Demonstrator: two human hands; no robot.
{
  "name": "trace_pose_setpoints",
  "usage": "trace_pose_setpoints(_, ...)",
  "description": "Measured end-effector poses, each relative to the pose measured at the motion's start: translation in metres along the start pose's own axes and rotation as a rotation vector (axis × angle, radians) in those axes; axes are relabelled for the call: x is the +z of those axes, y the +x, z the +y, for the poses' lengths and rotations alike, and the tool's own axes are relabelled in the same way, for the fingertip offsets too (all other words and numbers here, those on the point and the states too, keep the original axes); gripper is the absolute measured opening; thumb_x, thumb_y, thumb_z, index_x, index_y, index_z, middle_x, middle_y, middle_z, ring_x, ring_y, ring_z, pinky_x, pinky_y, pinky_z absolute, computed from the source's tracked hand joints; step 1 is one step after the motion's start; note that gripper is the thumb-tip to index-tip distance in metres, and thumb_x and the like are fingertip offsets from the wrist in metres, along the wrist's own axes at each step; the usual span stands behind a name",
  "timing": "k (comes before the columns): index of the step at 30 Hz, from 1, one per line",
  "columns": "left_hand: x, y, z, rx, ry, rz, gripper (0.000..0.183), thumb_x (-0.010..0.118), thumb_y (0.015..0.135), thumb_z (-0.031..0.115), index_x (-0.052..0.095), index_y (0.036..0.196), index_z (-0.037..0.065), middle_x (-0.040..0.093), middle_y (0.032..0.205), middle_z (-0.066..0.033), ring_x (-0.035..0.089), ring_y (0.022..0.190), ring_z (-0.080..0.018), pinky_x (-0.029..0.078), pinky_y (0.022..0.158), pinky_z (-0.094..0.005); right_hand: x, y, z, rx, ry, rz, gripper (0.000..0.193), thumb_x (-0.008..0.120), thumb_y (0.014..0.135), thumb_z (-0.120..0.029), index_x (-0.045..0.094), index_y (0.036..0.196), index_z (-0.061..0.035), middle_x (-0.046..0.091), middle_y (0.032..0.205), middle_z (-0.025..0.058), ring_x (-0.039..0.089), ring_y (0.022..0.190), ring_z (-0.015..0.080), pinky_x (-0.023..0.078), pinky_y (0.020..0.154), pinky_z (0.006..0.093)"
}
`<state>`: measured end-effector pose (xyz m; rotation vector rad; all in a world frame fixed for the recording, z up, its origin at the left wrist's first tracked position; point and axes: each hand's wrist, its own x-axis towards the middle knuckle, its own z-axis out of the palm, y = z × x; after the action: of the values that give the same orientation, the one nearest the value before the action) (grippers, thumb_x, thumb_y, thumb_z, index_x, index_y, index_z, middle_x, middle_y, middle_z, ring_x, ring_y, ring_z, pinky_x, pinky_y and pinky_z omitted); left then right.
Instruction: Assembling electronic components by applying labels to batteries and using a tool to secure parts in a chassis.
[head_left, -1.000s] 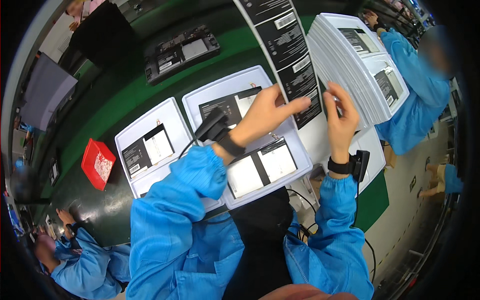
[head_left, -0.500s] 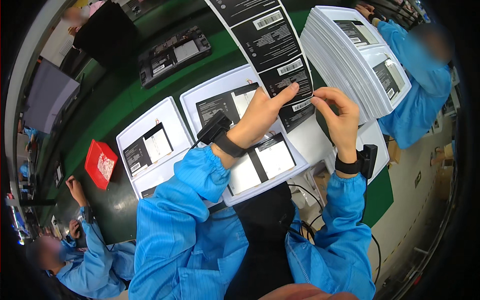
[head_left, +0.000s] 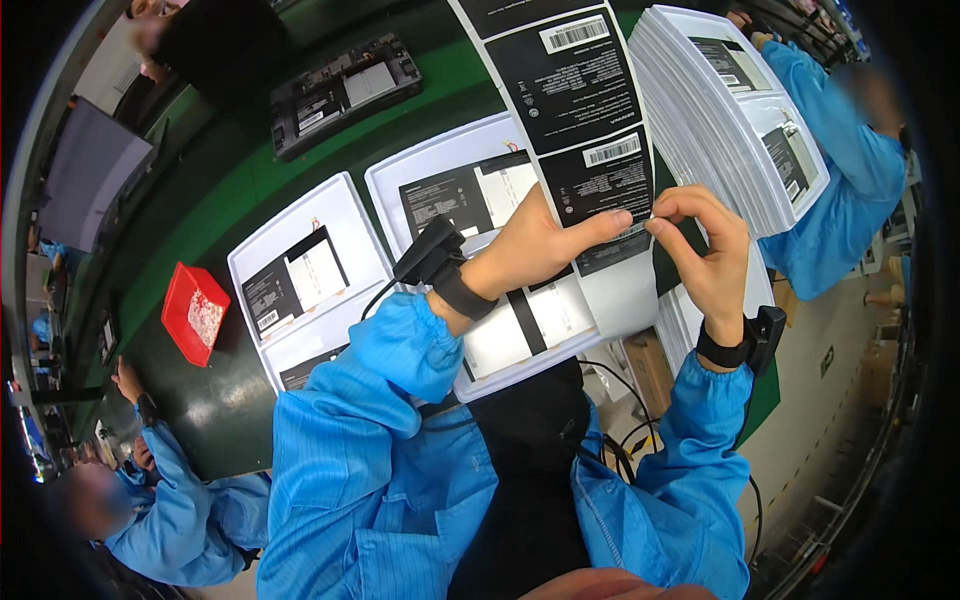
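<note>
Both hands in the head view have shifted right and closer to the body since half a second ago, bringing the label strip (head_left: pixel 590 75) along. Held above the surface (head_left: pixel 225 430) by its near edge, toward the near right corner, the strip has its long axis running away from the person, leaning slightly left at the far end; its pale bare end points at the body. Left hand (head_left: pixel 530 245) reaches in from the lower left, thumb laid across the black labels, clamping the strip from its left side. Right hand (head_left: pixel 715 240) bends in from the lower right, thumb and forefinger pinched together on the strip's right edge. Beneath the strip, the left hand's other fingers are hidden. The picture's top edge cuts off the strip's far end, and part of the white tray (head_left: pixel 500 388) below is covered.
</note>
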<state>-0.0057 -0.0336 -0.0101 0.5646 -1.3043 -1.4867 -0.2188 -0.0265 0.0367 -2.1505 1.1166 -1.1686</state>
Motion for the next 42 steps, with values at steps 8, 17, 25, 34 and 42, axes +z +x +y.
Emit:
trace_pose_setpoints(8,0.006,0.018,-0.025,0.132,0.171,0.339,0.031,0.066,0.096,0.022,0.069,0.106,-0.007,0.073,0.088,-0.0128,0.067,0.078,-0.0178,0.053,0.07,-0.0336,-0.01,-0.018,-0.019,-0.142,-0.146,0.253,0.014,0.063,0.085,0.006,0.06,0.098,0.0,0.064,0.12,0.0198,0.062,0.11,0.0299,0.048,0.094,0.0381)
trace_pose_setpoints(17,-0.008,-0.093,0.023,-0.085,0.297,0.046,0.085,0.074,0.091,0.008,0.022,0.158,0.001,0.037,0.156,-0.0221,0.037,0.145,-0.0294,0.035,0.116,-0.0451,0.03,-0.086,-0.038,0.279,0.589,0.508,0.031,0.061,0.1,-0.025,0.038,0.101,-0.005,0.059,0.091,0.0174,0.061,0.063,0.0222,0.051,0.048,0.0322)
trace_pose_setpoints(25,-0.039,-0.177,0.058,-0.424,0.511,0.192,0.021,0.071,0.094,0.013,0.071,0.108,-0.003,0.074,0.083,-0.0137,0.071,0.067,-0.0178,0.056,0.064,-0.0293,0.085,-0.101,-0.046,0.221,0.459,-0.206,0.021,0.079,0.076,0.004,0.069,0.095,0.0034,0.072,0.107,0.0193,0.072,0.09,0.0272,0.058,0.079,0.0337)
trace_pose_setpoints(34,-0.038,-0.176,0.067,-0.256,0.825,-0.169,0.031,0.073,0.09,0.014,0.071,0.12,0.007,0.069,0.077,-0.0131,0.066,0.061,-0.0268,0.053,0.059,-0.0353,0.087,-0.067,-0.056,-0.068,0.068,-0.547,0.02,0.083,0.078,-0.017,0.074,0.092,-0.0055,0.071,0.079,0.0076,0.069,0.07,0.026,0.054,0.06,0.0342)
trace_pose_setpoints(42,-0.053,-0.189,0.058,-0.021,1.223,-0.031,0.032,0.079,0.084,0.018,0.072,0.114,0.007,0.07,0.087,-0.0093,0.068,0.081,-0.0251,0.054,0.067,-0.0345,0.087,-0.085,-0.042,0.307,0.092,-0.334,0.01,0.077,0.087,-0.009,0.074,0.09,0.0002,0.07,0.069,0.0098,0.064,0.052,0.0163,0.047,0.048,0.027)
